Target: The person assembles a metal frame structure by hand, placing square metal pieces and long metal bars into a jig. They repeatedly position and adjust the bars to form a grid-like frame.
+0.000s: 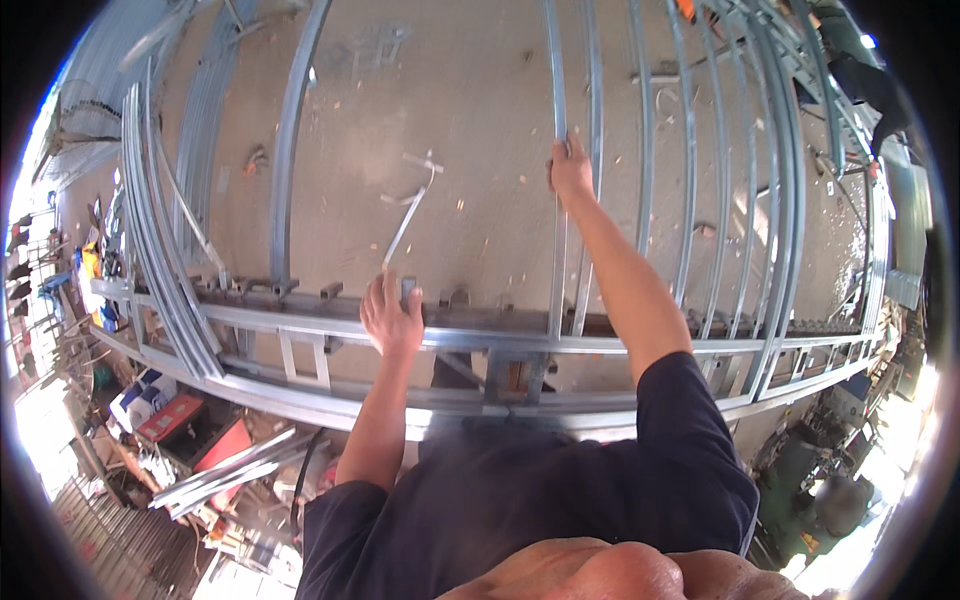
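My right hand (571, 172) grips a long galvanized steel channel (556, 75) that runs away from me, its near end at the front rail of a metal frame. Just to its right lies a second, similar channel (595, 97). My left hand (393, 315) is at the front rail (480, 339), fingers apart and holding nothing; whether it touches the rail is hard to tell. Beside its thumb a small metal upright (408, 286) sticks up. Beyond the fingertips, a thin bent metal strip (405, 225) lies on the concrete floor (465, 150).
More channels (686, 187) span the frame at right; a lone one (289, 165) crosses at left. Bundled steel profiles (150, 225) lean over the left end. Behind stand a red box (176, 420) and loose metal lengths (225, 472). A person (862, 86) is at far right.
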A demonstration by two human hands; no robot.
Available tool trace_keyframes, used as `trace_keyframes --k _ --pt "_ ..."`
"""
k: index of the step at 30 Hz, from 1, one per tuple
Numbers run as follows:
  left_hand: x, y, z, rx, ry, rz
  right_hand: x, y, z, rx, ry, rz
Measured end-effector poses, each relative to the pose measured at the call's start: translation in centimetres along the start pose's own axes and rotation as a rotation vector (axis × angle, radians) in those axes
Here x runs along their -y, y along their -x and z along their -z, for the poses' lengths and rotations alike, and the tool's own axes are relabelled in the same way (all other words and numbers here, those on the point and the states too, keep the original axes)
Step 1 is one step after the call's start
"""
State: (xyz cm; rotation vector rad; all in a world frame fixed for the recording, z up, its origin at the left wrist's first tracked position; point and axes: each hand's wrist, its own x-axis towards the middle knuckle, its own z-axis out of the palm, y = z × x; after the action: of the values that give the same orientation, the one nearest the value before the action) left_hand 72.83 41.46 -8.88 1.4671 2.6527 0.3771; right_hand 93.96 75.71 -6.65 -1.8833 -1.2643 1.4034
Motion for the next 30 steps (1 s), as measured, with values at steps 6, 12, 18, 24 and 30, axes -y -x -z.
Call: trace_keyframes --k 6,12,18,24,30 --pt "-0.8 -0.4 0.1 -0.019 -0.01 -0.042 -2.5 -1.5 -2.5 0.019 -0.208 0.032" --pt "-1.0 -0.1 -0.6 -0.022 -0.068 -0.06 -2.7 -2.6 -5.7 0.01 -0.185 -0.142" --pt "-1.0 -0.4 -0.4 -0.015 -0.117 -0.048 -4.9 -3.2 -5.6 0.005 -0.289 0.039" --pt "-1.2 -0.3 1.8 0.096 0.006 0.075 -6.7 10.9 -3.5 -0.181 0.276 0.465" --pt "1.0 0.4 2.7 -0.041 0.35 0.113 -12.0 26.0 -3.8 0.14 0.242 0.595"
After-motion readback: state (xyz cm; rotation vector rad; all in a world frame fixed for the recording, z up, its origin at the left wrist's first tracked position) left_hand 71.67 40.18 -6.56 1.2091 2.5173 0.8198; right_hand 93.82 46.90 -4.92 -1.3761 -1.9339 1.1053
